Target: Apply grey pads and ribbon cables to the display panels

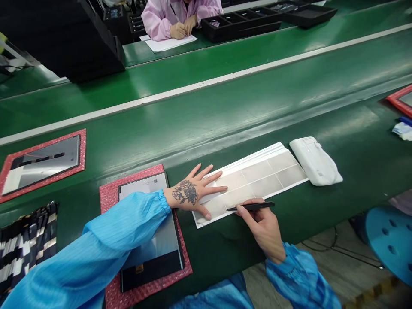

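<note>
My left hand (196, 191) lies with fingers spread on the left end of a white sheet of pale rectangular stickers (251, 182). More white sheets lie under it, fanned out at the far edge. In my right hand (262, 223) is a pair of black tweezers (252, 206), its tips at the sheet's near edge. Beneath my left forearm, a flat display panel (157, 253) with a black lower strip rests on a pink bubble-wrap bag (109, 199). The sleeve hides part of the panel.
A white device (315, 161) touches the sheet's right end. Another panel on pink wrap (48, 159) lies at left, above a pile of dark strips (30, 240). Across the green bench, a person in pink (180, 21) works beside black trays (241, 23). A blue stool (391, 240) stands at right.
</note>
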`<action>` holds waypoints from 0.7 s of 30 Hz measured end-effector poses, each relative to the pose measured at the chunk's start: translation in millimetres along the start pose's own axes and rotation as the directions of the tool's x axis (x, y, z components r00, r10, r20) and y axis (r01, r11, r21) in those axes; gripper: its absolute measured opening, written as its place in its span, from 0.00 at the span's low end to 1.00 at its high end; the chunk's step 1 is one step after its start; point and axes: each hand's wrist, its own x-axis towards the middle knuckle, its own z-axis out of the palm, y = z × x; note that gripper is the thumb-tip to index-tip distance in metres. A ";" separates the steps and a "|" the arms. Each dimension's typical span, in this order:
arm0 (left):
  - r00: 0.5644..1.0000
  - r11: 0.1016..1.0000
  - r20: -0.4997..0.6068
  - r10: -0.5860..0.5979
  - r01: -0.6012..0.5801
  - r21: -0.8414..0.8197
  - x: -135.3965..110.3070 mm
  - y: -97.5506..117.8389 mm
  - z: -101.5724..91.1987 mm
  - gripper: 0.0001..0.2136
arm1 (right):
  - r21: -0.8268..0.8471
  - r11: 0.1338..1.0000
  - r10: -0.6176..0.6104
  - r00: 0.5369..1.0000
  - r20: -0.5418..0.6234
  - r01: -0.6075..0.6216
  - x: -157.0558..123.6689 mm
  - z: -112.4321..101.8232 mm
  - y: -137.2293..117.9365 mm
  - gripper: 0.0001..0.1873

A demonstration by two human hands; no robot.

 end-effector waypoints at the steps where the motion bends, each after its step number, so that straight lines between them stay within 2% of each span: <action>1: 1.000 1.000 -0.002 -0.002 0.002 0.003 0.1 -0.2 0.5 0.44 | -0.001 1.000 -0.002 1.000 0.000 0.002 0.2 -0.4 -0.9 0.12; 8: 1.000 1.000 0.009 0.001 -0.001 0.002 0.2 0.6 -1.7 0.45 | -0.026 0.999 -0.029 1.000 -0.008 0.028 -0.1 -0.8 -0.9 0.15; 21: 1.000 1.000 -0.004 0.006 -0.006 0.006 0.4 -0.9 0.3 0.44 | -0.002 1.000 -0.002 1.000 0.003 0.002 0.7 0.1 -1.1 0.16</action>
